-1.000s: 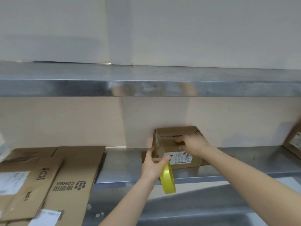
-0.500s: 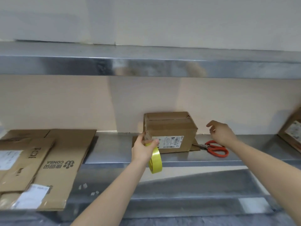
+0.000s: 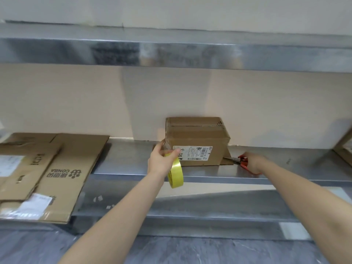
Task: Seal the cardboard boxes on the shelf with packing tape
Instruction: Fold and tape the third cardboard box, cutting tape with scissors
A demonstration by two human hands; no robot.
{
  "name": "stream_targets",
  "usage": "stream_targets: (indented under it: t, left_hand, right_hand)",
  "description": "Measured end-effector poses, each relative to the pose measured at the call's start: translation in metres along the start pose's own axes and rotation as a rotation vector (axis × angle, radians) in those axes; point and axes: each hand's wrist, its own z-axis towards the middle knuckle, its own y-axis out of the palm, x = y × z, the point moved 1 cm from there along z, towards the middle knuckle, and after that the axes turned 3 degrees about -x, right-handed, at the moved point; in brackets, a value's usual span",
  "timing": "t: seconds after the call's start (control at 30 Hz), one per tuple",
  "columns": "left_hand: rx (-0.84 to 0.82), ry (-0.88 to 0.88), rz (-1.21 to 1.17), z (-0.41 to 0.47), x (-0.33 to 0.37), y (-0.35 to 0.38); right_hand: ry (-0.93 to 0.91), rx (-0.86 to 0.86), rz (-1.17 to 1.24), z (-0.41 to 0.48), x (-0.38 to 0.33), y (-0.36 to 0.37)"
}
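While the left hand (image 3: 162, 161) pinches the tape roll (image 3: 176, 174) left of the cardboard box (image 3: 198, 139), the right hand (image 3: 254, 163), curled on the scissors (image 3: 240, 161), could jolt it.

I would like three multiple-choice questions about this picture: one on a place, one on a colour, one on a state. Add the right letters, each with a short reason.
1. Where do the scissors lie?
A) on the shelf, right of the box
B) on top of the box
C) on the flattened cardboard

2. What colour is the tape roll?
A) brown
B) yellow
C) white

3. What is the left hand doing?
A) hanging idle
B) pressing flat on the box top
C) holding the tape roll at the box's left front corner

Answers:
1 A: the blades lie on the metal shelf beside the box, and the right hand holds the red handles.
2 B: the roll is plainly yellow.
3 C: its fingers curl round the roll.
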Motion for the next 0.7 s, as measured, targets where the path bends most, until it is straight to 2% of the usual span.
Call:
stream_targets:
  t: [0.13,0.23,0.33,0.47,0.57,0.63,0.7]
  left_hand:
    - [-0.003,-0.001,-0.03,0.001,-0.005,0.0]
    - [-0.014,0.001,-0.058,0.002,-0.005,0.0]
    - [-0.039,-0.014,-0.092,0.003,-0.004,0.0]
    - [-0.073,-0.047,-0.161,0.005,-0.008,0.002]
    - [-0.089,-0.062,-0.186,0.005,-0.011,0.002]
    - [-0.085,-0.071,-0.196,0.004,-0.013,0.004]
    - [-0.055,-0.082,-0.206,0.002,-0.014,0.006]
  right_hand:
    - [0.022,0.08,-0.019,0.011,0.007,0.012]
    - [0.049,0.141,-0.132,0.01,0.008,0.014]
    - [0.075,0.096,-0.187,0.002,0.005,0.01]
    - [0.11,0.066,-0.034,0.002,0.015,-0.005]
    - [0.099,0.211,0.214,-0.007,0.01,-0.034]
    - [0.037,0.382,0.366,-0.023,0.0,-0.06]
    - [-0.046,0.484,0.393,-0.042,-0.015,-0.085]
